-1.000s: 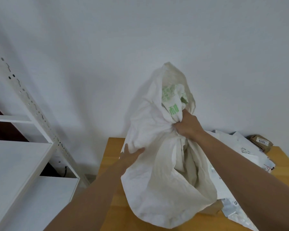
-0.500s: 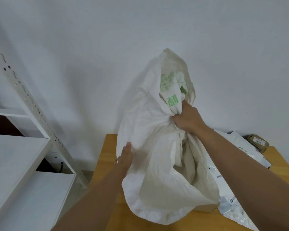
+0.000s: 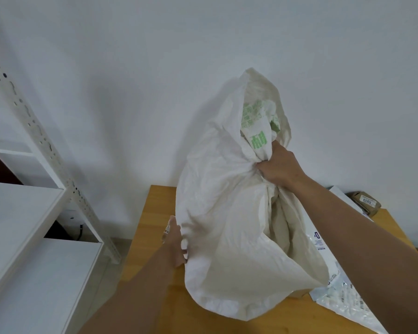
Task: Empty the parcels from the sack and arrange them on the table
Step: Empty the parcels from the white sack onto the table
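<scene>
1. This is looking like a small parcel storeroom or mailroom: a bare white wall (image 3: 130,68) is backing everything.
2. White slotted metal shelving (image 3: 34,213) is standing at the left.
3. A plain wooden table (image 3: 150,237) is carrying plastic mailers (image 3: 343,300) with barcode labels and a small brown box (image 3: 366,202) bearing a numbered sticker.

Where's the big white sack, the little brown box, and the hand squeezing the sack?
sack (image 3: 222,213), head view, middle of its crumpled white cloth
brown box (image 3: 366,203), head view, its top by the white label
right hand (image 3: 279,168), head view, back of the hand gripping the sack
</scene>
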`<action>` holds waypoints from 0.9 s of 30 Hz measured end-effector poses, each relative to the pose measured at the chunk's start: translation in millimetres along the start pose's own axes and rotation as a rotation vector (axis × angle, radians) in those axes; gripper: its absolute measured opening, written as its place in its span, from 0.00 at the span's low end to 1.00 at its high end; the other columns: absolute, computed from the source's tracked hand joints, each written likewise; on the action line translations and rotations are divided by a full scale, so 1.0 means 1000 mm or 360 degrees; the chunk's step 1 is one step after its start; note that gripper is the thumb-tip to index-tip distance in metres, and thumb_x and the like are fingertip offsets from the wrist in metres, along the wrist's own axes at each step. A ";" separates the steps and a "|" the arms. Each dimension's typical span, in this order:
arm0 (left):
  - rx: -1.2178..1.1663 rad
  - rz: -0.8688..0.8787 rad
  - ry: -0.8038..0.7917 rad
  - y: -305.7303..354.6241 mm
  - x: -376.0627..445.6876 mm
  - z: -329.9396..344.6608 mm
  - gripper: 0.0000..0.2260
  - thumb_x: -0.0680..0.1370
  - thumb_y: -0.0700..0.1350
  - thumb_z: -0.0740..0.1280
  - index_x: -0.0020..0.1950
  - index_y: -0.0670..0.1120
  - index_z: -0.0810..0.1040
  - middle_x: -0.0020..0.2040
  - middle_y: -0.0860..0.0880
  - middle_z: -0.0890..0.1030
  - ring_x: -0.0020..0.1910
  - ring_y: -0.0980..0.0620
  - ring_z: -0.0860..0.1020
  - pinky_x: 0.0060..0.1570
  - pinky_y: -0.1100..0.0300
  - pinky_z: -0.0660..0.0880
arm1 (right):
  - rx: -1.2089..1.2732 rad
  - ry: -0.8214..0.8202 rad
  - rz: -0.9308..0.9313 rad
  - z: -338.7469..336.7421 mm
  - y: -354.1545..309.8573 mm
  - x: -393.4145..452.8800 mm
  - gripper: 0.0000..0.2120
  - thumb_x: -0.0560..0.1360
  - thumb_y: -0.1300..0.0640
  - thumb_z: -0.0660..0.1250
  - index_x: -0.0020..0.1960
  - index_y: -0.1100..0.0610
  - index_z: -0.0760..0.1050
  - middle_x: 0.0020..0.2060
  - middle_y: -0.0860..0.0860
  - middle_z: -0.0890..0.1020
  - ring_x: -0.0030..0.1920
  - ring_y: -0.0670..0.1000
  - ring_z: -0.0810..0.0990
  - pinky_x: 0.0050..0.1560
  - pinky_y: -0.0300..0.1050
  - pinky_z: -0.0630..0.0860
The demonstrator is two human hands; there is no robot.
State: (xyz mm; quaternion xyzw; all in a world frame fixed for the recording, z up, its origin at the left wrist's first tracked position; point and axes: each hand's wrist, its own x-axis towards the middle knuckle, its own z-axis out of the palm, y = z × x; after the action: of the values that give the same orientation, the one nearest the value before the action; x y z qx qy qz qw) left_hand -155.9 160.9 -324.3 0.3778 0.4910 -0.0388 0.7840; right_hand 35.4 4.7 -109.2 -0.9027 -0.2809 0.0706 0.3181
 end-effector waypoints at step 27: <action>-0.0235 0.0196 0.0206 -0.024 -0.051 0.059 0.39 0.74 0.71 0.60 0.79 0.52 0.57 0.77 0.46 0.62 0.74 0.44 0.64 0.71 0.47 0.66 | 0.0008 0.0440 -0.0199 -0.052 -0.014 -0.034 0.20 0.70 0.57 0.66 0.59 0.62 0.67 0.48 0.56 0.79 0.46 0.59 0.77 0.44 0.49 0.72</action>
State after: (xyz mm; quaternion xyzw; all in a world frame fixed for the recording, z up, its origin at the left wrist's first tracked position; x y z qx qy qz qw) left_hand -148.8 90.3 -282.9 0.3502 0.5180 0.0701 0.7772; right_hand 16.3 -33.3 -61.5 -0.8837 -0.2900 -0.0735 0.3599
